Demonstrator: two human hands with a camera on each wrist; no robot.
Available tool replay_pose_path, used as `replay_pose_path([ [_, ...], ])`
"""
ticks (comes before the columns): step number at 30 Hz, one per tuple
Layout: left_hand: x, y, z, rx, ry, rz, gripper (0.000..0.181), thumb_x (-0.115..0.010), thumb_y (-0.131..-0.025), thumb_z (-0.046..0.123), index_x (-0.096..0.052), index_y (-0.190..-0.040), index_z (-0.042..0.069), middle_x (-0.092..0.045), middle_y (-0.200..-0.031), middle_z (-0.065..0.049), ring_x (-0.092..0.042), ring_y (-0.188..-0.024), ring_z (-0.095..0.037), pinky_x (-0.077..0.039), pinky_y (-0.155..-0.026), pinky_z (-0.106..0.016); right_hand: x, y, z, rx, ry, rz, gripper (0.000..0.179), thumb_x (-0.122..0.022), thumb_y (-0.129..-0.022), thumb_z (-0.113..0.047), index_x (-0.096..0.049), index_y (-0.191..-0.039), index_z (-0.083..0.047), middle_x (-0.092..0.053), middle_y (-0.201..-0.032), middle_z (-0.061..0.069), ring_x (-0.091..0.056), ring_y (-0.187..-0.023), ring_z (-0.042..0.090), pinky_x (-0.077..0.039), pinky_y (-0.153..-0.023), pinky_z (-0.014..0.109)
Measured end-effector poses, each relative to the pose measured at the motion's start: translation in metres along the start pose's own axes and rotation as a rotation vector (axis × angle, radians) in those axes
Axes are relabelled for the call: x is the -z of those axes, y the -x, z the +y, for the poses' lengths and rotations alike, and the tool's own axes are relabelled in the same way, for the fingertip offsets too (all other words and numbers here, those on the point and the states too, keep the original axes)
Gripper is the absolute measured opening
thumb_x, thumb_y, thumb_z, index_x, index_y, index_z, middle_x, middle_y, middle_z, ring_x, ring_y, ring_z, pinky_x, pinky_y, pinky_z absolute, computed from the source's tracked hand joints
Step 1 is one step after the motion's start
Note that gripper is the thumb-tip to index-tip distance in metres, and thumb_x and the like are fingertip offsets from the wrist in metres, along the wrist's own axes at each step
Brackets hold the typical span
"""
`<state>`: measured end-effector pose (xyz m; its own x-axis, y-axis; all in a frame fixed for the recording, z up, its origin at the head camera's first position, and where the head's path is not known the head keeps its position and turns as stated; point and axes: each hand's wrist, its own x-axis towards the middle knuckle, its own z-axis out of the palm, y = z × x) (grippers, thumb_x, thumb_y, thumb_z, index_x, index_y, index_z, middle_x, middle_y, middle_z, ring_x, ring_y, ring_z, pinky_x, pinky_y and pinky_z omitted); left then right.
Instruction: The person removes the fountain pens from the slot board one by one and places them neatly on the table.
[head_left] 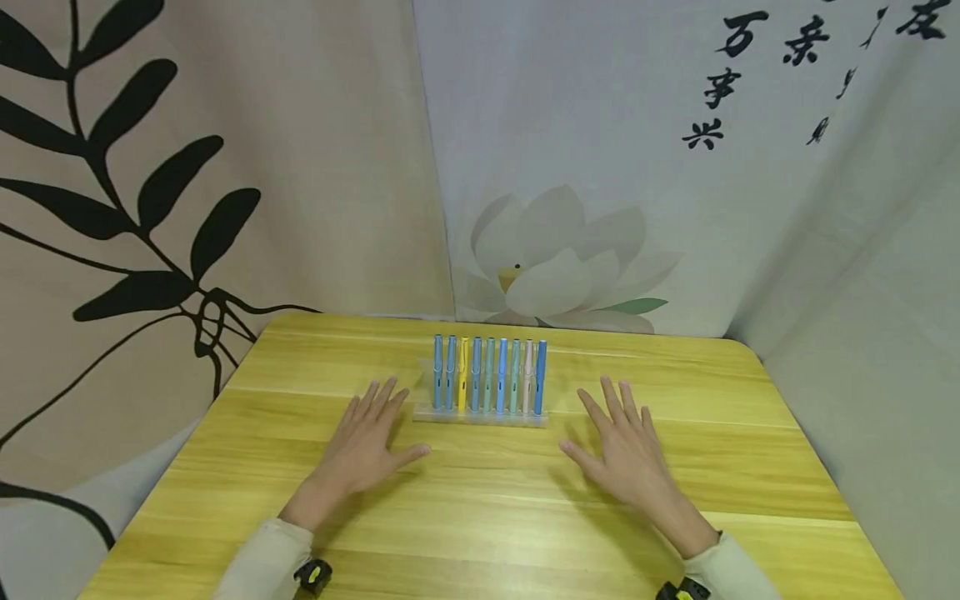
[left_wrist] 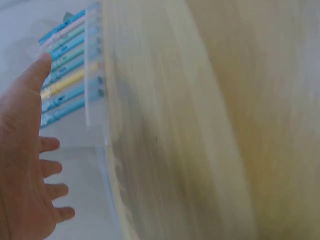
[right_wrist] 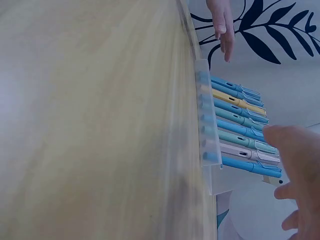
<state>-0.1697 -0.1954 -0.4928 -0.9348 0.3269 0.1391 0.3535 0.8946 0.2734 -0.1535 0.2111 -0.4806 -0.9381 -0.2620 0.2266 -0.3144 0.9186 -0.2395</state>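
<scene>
Black Chinese characters (head_left: 722, 87) are borne by the pale cloth (head_left: 570, 108) at the back: 万, 事 and 兴 are read downward in a slanting column, and 亲 is seen to their right. The narrow marks (head_left: 847, 83) beyond (squeezed by a fold) cannot be deciphered; farther right, apparently 友 is shown.

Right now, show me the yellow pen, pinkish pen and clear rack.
Yellow pen (head_left: 463, 374): head view, middle of its length.
Pinkish pen (right_wrist: 249, 154): right wrist view, around its middle.
Clear rack (head_left: 481, 420): head view, base's front edge.
</scene>
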Motion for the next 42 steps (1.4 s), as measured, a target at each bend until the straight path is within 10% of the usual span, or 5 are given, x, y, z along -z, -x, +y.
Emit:
replay_pose_path([
  [13,-0.005,-0.029,-0.025,-0.123,0.174,-0.043,0.086,-0.071,-0.093,0.053,-0.04,-0.156,0.004,-0.039,-0.159,-0.021,-0.038,-0.144,-0.043,-0.029,-0.116,-0.063,0.002,-0.025,-0.006,0.007,-0.202,-0.011,0.075,-0.057,-0.1,-0.058,-0.038,-0.159,-0.016,-0.027,-0.165,0.021,-0.034,-0.146,0.048,-0.041,-0.101,0.071],
  [25,-0.013,-0.05,-0.028,-0.06,0.322,-0.156,0.075,-0.072,-0.094,0.049,-0.047,-0.152,0.008,-0.044,-0.157,-0.015,-0.039,-0.145,-0.038,-0.032,-0.116,-0.059,-0.003,-0.058,-0.012,-0.053,-0.444,-0.008,0.059,-0.061,-0.103,-0.039,-0.049,-0.149,-0.004,-0.062,-0.137,0.022,-0.064,-0.116,0.042,-0.053,-0.092,0.057],
  [42,-0.025,-0.062,-0.032,-0.12,0.413,-0.121,0.039,-0.076,-0.094,0.032,-0.07,-0.126,0.011,-0.069,-0.126,-0.002,-0.06,-0.118,-0.024,-0.049,-0.101,-0.047,-0.017,-0.092,-0.018,-0.187,-0.635,-0.008,0.049,-0.068,-0.101,-0.029,-0.058,-0.141,-0.002,-0.072,-0.12,0.018,-0.07,-0.106,0.033,-0.057,-0.091,0.048],
])
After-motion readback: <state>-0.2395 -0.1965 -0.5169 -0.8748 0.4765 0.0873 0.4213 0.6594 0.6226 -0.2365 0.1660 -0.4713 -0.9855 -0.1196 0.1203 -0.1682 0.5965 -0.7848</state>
